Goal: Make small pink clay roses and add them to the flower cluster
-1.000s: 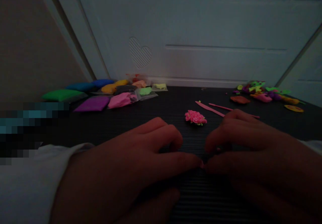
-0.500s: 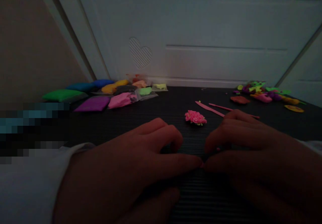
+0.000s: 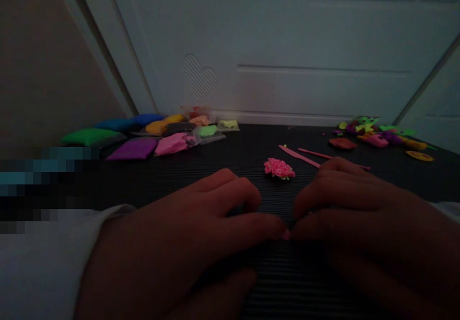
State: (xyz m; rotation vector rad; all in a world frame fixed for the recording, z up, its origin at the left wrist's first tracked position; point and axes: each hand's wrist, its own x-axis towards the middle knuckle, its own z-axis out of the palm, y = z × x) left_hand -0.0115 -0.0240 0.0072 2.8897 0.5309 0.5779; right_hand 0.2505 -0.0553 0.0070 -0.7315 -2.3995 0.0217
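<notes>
Between my fingertips, low over the dark ribbed table, is a tiny piece of pink clay (image 3: 285, 235). My left hand (image 3: 187, 229) is closed from the left, with one fingertip pressing on the piece. From the other side my right hand (image 3: 352, 219) is closed, its fingertips meeting at the piece's right edge. Their grip is partly hidden in the dim light. Just beyond the hands lies a cluster of small pink clay roses (image 3: 279, 168) with pale green bits. A flat pink modelling knife (image 3: 298, 155) and a thin pink stick tool (image 3: 316, 153) lie behind my right hand.
Bags of coloured clay stand at the back left, among them a green bag (image 3: 91, 136), a purple bag (image 3: 132, 148) and a pink bag (image 3: 174, 143). At the back right are several bright clay shapes (image 3: 375, 135), a reddish piece (image 3: 342, 143) and a yellow oval (image 3: 419, 155). A white panel (image 3: 287, 32) rises behind.
My left fingertip has drawn back slightly to the left, and more of the pink clay piece shows between the hands. My right fingertips have shifted a little. Everything else is still.
</notes>
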